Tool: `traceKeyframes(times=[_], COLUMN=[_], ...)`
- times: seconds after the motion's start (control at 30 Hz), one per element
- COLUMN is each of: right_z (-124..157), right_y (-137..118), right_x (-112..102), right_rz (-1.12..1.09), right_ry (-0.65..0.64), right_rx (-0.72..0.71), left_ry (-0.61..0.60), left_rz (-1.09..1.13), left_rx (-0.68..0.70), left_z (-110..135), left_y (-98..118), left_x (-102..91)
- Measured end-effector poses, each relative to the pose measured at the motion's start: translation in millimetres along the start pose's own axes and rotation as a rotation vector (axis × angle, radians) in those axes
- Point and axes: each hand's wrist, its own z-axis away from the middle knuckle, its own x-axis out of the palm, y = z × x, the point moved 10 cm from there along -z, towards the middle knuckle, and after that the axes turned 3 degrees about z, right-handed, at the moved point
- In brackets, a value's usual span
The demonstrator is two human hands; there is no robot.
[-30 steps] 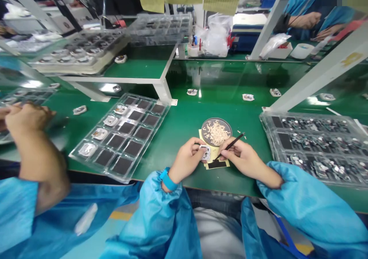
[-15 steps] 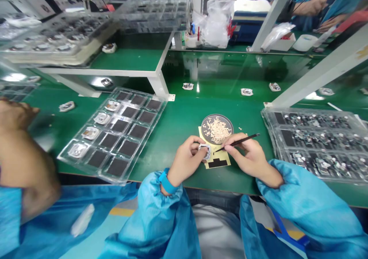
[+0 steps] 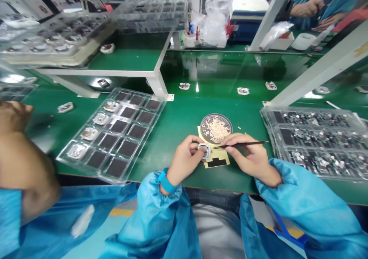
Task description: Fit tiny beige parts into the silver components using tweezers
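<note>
Between thumb and fingers of my left hand (image 3: 188, 155) is a small white squarish device housing (image 3: 204, 150), its open inside turned up. My right hand (image 3: 248, 153) pinches dark tweezers (image 3: 244, 144), held nearly level with the tips pointing left, just right of the housing. Under both hands lies a yellow backing sheet (image 3: 225, 162) with black adhesive pieces (image 3: 217, 162) on it. Just beyond, a round grey dish (image 3: 202, 118) holds many tiny pale pieces (image 3: 217, 128). Whether the tweezer tips hold anything is too small to tell.
To the left lies a clear compartment tray (image 3: 126, 148) with several white housings in it. Trays of circuit parts (image 3: 322, 140) stand at the right. Single housings (image 3: 243, 91) sit on the green strip behind. A co-worker's arm (image 3: 23, 159) reaches in at far left.
The tweezers have swung from a slant to nearly level, their tips rising slightly off the sheet's lower area. My left hand keeps hold of the housing. The view has shifted slightly.
</note>
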Motion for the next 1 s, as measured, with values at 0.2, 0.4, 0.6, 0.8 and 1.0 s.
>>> traceKeyframes(times=[0.2, 0.4, 0.6, 0.8, 1.0], right_z=[-0.7, -0.4, -1.6, -2.4, -3.3], right_y=[-8.5, -15.6, -19.2, -16.1, -14.7], right_x=[9.3, 12.3, 8.0, 14.9, 19.6], right_rz=[0.058, 0.061, 0.050, 0.038, 0.066], right_ry=[-0.041, -0.073, -0.056, -0.129, -0.170], right_rx=[-0.076, -0.132, -0.146, -0.135, -0.130], left_ry=[0.009, 0.023, 0.022, 0.002, 0.005], left_rz=[-0.046, -0.137, -0.186, -0.182, -0.206], left_rx=[0.025, 0.034, 0.044, 0.047, 0.067], left_z=[-0.1, 1.5, 1.8, 2.5, 3.6], left_y=[-4.1, -1.0, -0.8, -1.9, 1.2], left_x=[-1.9, -2.4, -1.3, 0.6, 1.4])
